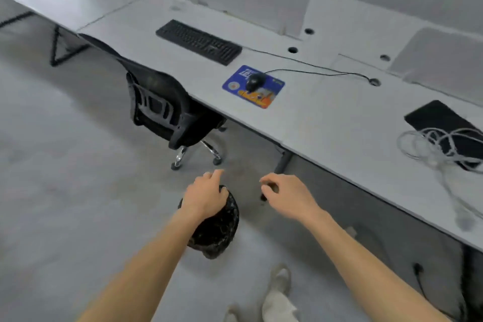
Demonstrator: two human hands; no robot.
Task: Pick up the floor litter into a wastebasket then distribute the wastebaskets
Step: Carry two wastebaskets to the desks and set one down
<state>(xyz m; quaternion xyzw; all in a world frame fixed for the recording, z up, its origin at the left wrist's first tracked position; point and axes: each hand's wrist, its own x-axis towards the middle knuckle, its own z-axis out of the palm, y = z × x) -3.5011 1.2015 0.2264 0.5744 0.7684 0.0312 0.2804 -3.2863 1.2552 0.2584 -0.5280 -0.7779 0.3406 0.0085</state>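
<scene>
Gripping hand: the left hand [205,197] has its fingers [224,195] clamped over the far rim of the round black wastebasket [215,230], which is lined with a crinkled black bag.
Wastebasket place: low in the middle of the view, over the grey concrete floor [78,191]; I cannot tell whether it touches the floor.
Right hand: the right hand [287,196] hangs at 3 o'clock of the wastebasket with its fingers curled. Blur hides whether they pinch anything; a dark speck shows just beneath them.
In the way: a black mesh office chair [162,107] at 11 o'clock, pushed against the white tabletop [326,117]; a dark tabletop leg [283,162] at 1 o'clock, its foot hidden behind the right hand.
On the tabletop: a black keyboard [198,42]; a black mouse [254,80] on a blue and orange mouse pad [264,98]; at 2 o'clock, a tangled white cable [428,148] over a flat black slab [441,119].
Cut off: pale shoes [281,278] at 5 o'clock, one running off the lower edge.
</scene>
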